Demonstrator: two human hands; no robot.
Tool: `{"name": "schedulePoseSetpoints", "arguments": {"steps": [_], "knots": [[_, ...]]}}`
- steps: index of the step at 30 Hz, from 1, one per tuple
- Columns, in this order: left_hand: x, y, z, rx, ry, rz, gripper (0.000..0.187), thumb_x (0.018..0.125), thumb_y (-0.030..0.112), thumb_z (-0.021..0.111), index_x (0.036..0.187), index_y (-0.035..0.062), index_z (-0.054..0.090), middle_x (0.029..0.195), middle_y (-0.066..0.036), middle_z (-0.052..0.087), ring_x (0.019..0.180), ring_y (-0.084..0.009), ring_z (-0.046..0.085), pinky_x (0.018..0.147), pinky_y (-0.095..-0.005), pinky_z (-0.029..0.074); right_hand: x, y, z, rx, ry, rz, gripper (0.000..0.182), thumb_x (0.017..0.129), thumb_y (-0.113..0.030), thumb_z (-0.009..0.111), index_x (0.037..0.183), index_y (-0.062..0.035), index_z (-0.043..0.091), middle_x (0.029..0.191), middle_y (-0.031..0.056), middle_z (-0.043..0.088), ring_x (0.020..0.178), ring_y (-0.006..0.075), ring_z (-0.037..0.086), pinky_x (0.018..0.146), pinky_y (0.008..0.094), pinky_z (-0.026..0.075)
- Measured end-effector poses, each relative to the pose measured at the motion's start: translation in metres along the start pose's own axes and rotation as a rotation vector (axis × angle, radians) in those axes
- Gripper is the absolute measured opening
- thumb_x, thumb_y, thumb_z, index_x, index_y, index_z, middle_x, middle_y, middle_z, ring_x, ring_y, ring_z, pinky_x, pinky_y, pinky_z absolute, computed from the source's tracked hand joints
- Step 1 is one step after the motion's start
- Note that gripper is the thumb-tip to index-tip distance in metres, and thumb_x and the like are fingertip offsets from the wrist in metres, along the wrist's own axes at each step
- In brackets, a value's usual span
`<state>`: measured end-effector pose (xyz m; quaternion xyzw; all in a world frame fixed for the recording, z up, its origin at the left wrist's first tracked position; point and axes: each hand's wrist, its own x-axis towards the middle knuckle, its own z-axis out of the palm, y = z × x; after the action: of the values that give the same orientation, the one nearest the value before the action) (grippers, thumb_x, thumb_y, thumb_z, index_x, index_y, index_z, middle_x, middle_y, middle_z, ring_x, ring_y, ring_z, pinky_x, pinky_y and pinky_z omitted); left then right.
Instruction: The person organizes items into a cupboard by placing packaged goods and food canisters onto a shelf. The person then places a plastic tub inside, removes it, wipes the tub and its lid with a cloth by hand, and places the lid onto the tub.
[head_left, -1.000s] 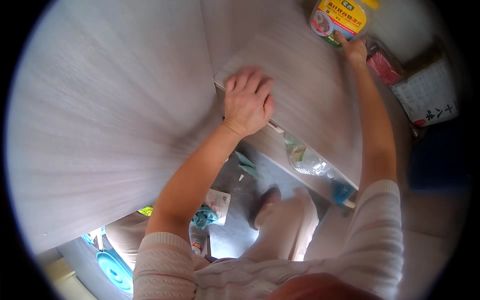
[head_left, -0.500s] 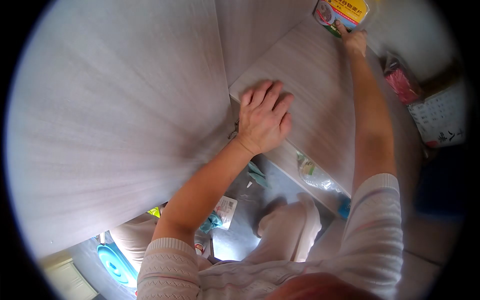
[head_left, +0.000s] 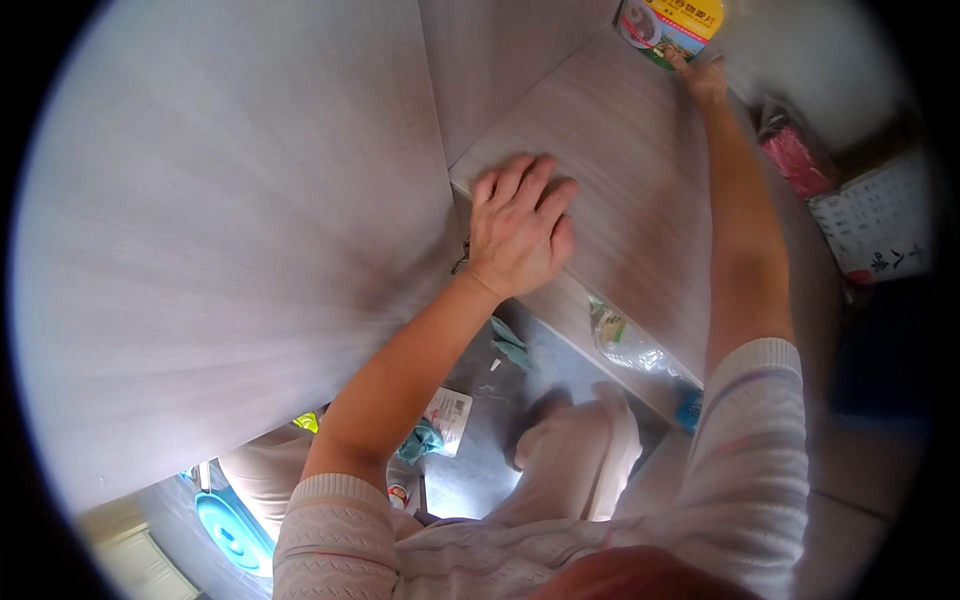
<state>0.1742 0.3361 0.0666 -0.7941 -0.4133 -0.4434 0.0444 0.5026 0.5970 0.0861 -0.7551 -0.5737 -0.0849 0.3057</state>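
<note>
Fingers of the left hand (head_left: 520,225) lie spread and flat on the pale wood-grain shelf (head_left: 620,150), gripping nothing. Beyond them, the right hand (head_left: 703,80) touches with its fingertips a yellow-labelled jar (head_left: 672,22), upright as far as shows; its grip cannot be told. Below lies a cluttered grey floor (head_left: 480,470).
</note>
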Motion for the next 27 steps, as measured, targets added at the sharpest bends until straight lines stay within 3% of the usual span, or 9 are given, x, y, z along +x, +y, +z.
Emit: {"name": "schedulePoseSetpoints", "arguments": {"steps": [2, 7, 13, 16, 22, 27], "knots": [[0.000, 0.001, 0.000, -0.003, 0.001, 0.003, 0.030, 0.068, 0.019, 0.053, 0.096, 0.0112, 0.061, 0.110, -0.009, 0.053, 0.103, -0.0258, 0.047, 0.086, -0.0367, 0.031, 0.002, 0.014, 0.001, 0.022, -0.034, 0.035, 0.105, 0.056, -0.067, 0.065, 0.125, 0.0047, 0.032, 0.120, 0.0204, 0.048, 0.116, 0.0331, 0.043, 0.092, 0.0536, 0.033], [0.000, 0.001, 0.001, 0.013, -0.008, -0.001, 0.031, 0.068, 0.019, 0.052, 0.096, 0.0112, 0.061, 0.110, -0.009, 0.053, 0.104, -0.0254, 0.047, 0.086, -0.0366, 0.031, -0.031, -0.021, -0.034, -0.024, -0.094, 0.236, 0.093, 0.065, -0.065, 0.060, 0.126, 0.0010, 0.036, 0.125, 0.0170, 0.046, 0.116, 0.0301, 0.044, 0.093, 0.0527, 0.033], [0.000, 0.000, 0.000, 0.035, -0.012, -0.004, 0.030, 0.068, 0.020, 0.052, 0.095, 0.0115, 0.062, 0.111, -0.008, 0.053, 0.104, -0.0249, 0.047, 0.086, -0.0361, 0.031, -0.023, -0.018, -0.022, 0.014, -0.102, 0.285, 0.075, 0.073, -0.062, 0.052, 0.127, -0.0102, 0.041, 0.127, 0.0097, 0.046, 0.118, 0.0272, 0.043, 0.093, 0.0522, 0.032], [0.001, 0.002, 0.000, 0.035, -0.026, -0.007, 0.030, 0.068, 0.020, 0.052, 0.096, 0.0115, 0.062, 0.110, -0.008, 0.054, 0.104, -0.0249, 0.047, 0.086, -0.0360, 0.031, -0.015, -0.003, -0.013, 0.025, -0.102, 0.214, 0.072, 0.074, -0.063, 0.050, 0.128, -0.0154, 0.042, 0.127, 0.0060, 0.046, 0.118, 0.0272, 0.041, 0.094, 0.0504, 0.031], [0.000, 0.001, 0.001, 0.044, -0.028, 0.016, 0.031, 0.069, 0.020, 0.051, 0.097, 0.0107, 0.062, 0.110, -0.008, 0.054, 0.104, -0.0252, 0.047, 0.086, -0.0361, 0.031, -0.023, 0.003, -0.017, 0.030, -0.146, 0.219, 0.072, 0.076, -0.061, 0.048, 0.130, -0.0154, 0.038, 0.129, 0.0097, 0.044, 0.120, 0.0250, 0.040, 0.095, 0.0515, 0.029], [0.000, -0.002, 0.002, 0.058, 0.001, 0.039, 0.031, 0.070, 0.022, 0.050, 0.097, 0.0110, 0.061, 0.109, -0.009, 0.054, 0.103, -0.0258, 0.048, 0.085, -0.0367, 0.031, -0.046, 0.034, -0.054, -0.170, -0.182, 0.203, 0.075, 0.077, -0.056, 0.050, 0.132, -0.0087, 0.033, 0.128, 0.0114, 0.045, 0.120, 0.0251, 0.041, 0.098, 0.0395, 0.032]]}}
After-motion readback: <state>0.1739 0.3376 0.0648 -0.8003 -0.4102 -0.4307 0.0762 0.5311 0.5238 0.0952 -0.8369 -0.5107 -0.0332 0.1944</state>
